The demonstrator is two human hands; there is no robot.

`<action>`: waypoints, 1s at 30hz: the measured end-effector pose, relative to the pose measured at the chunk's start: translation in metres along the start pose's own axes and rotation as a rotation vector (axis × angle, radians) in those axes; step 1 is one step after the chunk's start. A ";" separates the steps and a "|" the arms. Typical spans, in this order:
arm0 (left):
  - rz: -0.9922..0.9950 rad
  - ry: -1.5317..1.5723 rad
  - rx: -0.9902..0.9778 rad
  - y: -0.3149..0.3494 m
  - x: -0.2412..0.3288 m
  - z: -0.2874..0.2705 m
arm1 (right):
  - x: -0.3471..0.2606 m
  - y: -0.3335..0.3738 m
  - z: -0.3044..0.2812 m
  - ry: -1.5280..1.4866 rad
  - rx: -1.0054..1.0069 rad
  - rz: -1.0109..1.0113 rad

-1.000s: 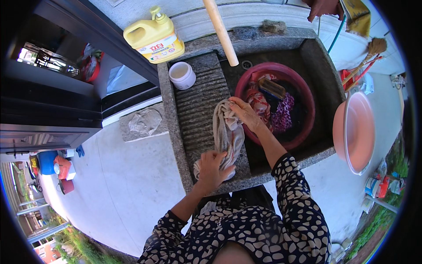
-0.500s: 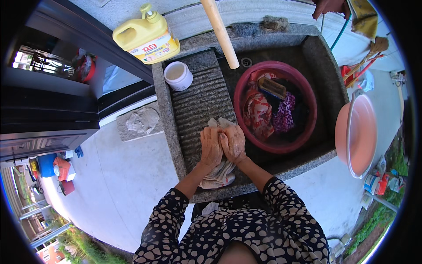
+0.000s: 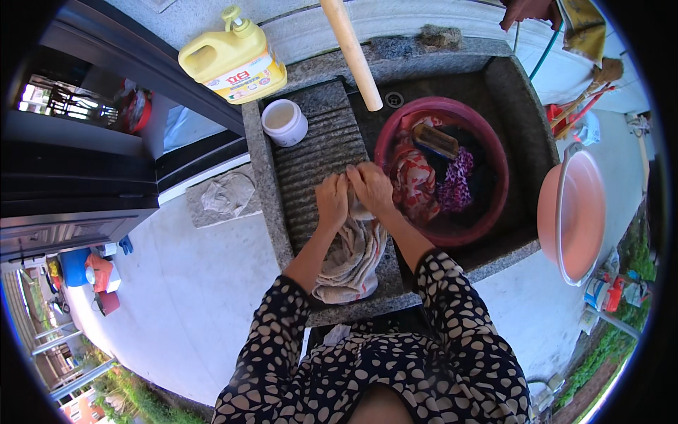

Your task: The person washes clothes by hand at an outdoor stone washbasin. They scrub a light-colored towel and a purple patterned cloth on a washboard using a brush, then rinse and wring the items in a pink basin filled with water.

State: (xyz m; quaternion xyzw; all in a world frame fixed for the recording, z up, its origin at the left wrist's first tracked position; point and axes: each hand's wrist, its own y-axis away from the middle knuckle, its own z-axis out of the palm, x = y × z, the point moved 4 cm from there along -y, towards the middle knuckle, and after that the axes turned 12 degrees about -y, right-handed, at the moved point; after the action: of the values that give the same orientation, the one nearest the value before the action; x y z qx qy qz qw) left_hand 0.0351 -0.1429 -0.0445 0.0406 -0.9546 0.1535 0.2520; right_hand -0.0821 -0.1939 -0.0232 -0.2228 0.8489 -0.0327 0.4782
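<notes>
A wet beige towel (image 3: 351,263) with a thin reddish stripe lies bunched over the near part of the ribbed stone washboard (image 3: 307,169). My left hand (image 3: 332,203) closes on the towel's far end. Beside it, my right hand (image 3: 372,189) grips the same end, its fingers curled over the cloth. Part of the towel is hidden beneath both hands. Right of the washboard, a dark red basin (image 3: 503,177) holds water, red-and-white cloth (image 3: 415,180), purple patterned cloth (image 3: 458,182) and a scrubbing brush (image 3: 436,141).
A white tub (image 3: 284,124) stands on the washboard's far left corner, with a yellow pump jug (image 3: 236,60) behind it. A pale wooden pole (image 3: 353,56) juts over the stone sink (image 3: 526,106). At right is a pink basin (image 3: 575,215); at left, a crumpled cloth (image 3: 227,193) on a slab.
Both hands have moved farther up the washboard, away from me, drawing closed around the towel's far end. More of the towel's near part now shows.
</notes>
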 end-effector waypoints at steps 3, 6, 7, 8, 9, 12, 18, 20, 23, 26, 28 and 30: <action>0.032 0.047 0.049 0.032 0.033 -0.038 | -0.038 0.045 -0.017 -0.122 0.052 -0.116; 0.065 -0.022 0.039 0.053 0.046 -0.045 | -0.050 0.078 -0.026 -0.032 0.003 -0.265; 0.082 -0.050 0.025 0.059 0.043 -0.040 | -0.046 0.076 -0.021 0.014 -0.037 -0.258; 0.047 -0.103 -0.034 0.053 0.033 -0.033 | -0.041 0.066 -0.013 0.054 -0.075 -0.259; 0.066 -0.157 -0.002 0.042 0.028 -0.029 | -0.036 0.054 -0.009 0.103 -0.108 -0.259; 0.068 -0.299 0.023 0.012 0.019 -0.022 | -0.027 0.021 0.000 0.220 -0.139 -0.177; -0.136 -0.018 -0.095 -0.013 -0.001 -0.015 | -0.011 -0.002 0.009 0.125 -0.174 0.083; -0.267 0.304 -0.177 0.004 -0.002 -0.014 | -0.009 0.023 0.001 -0.073 0.028 -0.102; -0.027 0.089 0.175 0.052 0.037 -0.048 | -0.074 0.062 -0.031 -0.062 0.064 -0.301; -0.121 0.079 -0.020 0.071 0.042 -0.045 | -0.069 0.083 -0.028 -0.022 -0.123 -0.245; -0.105 0.029 0.032 0.062 0.026 -0.028 | -0.053 0.069 -0.010 -0.043 -0.152 -0.169; -0.122 -0.145 0.048 0.035 0.020 -0.025 | -0.030 0.055 0.011 -0.008 -0.192 -0.047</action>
State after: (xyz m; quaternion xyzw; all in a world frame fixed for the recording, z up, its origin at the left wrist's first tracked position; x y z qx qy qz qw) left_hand 0.0238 -0.1017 -0.0233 0.1156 -0.9622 0.1573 0.1898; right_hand -0.0789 -0.1306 -0.0201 -0.2875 0.8407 0.0385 0.4573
